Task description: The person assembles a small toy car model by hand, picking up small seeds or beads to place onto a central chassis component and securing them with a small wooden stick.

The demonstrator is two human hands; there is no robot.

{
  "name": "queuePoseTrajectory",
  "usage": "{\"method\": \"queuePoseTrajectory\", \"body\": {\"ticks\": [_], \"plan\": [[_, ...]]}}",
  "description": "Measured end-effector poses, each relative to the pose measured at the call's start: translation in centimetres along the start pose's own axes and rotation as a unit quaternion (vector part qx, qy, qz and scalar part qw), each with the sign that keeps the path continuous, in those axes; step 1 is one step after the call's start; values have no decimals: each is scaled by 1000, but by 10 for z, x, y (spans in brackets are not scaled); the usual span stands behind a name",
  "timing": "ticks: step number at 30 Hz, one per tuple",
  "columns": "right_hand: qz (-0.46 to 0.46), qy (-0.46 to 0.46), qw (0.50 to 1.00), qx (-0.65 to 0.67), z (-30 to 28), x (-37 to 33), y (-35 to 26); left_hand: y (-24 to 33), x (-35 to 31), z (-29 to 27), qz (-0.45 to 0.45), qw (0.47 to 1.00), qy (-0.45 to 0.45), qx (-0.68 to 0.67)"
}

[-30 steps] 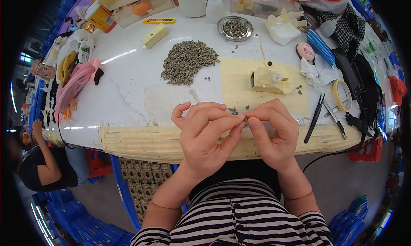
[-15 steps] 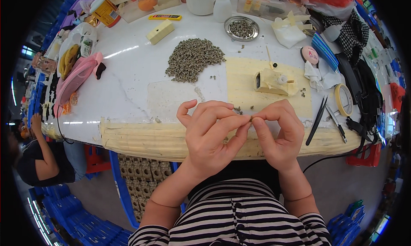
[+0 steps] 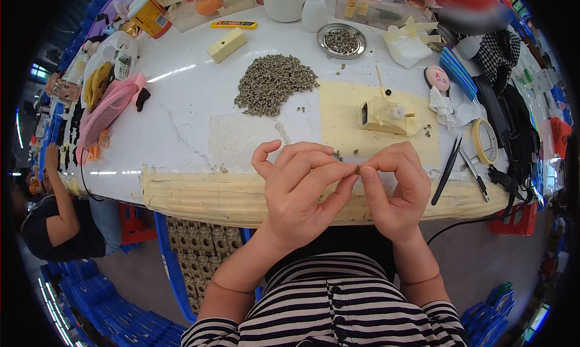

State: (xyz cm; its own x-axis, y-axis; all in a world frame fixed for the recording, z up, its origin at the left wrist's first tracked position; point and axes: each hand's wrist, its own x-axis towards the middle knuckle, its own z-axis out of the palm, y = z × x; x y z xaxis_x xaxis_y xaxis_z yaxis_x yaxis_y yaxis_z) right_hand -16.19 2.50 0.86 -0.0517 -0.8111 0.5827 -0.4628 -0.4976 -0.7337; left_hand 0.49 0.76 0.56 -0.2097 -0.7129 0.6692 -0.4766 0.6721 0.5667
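My left hand and my right hand meet over the table's taped front edge. Thumb and forefinger of each are pinched on one tiny brownish metal part, mostly covered by the fingertips. The other fingers of my left hand are loosely raised; those of my right curl inward. Just beyond my fingers lie a few loose small metal parts. Farther off is a large heap of similar grey metal parts. A tape-wrapped block with a small peg stands on a yellow taped patch.
Black tweezers, a craft knife and a tape roll lie to the right. A round metal dish of parts stands at the back beside a white squeeze bottle. Left is a pink mesh item; beyond it a person sits.
Both my hands have shifted very slightly to the right, still pinching the small part, which shows a little more between the fingertips. The person at left has moved an arm slightly.
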Motion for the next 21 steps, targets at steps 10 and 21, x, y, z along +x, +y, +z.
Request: {"method": "queuePoseTrajectory", "body": {"ticks": [10,21], "plan": [[21,-9,1000,18,-1,0,-1,-1,-1,-2,-1,1000,-4,-25],[-11,-11,1000,-7,-2,0,-3,-2,-1,-2,-7,1000,1,-13]]}}
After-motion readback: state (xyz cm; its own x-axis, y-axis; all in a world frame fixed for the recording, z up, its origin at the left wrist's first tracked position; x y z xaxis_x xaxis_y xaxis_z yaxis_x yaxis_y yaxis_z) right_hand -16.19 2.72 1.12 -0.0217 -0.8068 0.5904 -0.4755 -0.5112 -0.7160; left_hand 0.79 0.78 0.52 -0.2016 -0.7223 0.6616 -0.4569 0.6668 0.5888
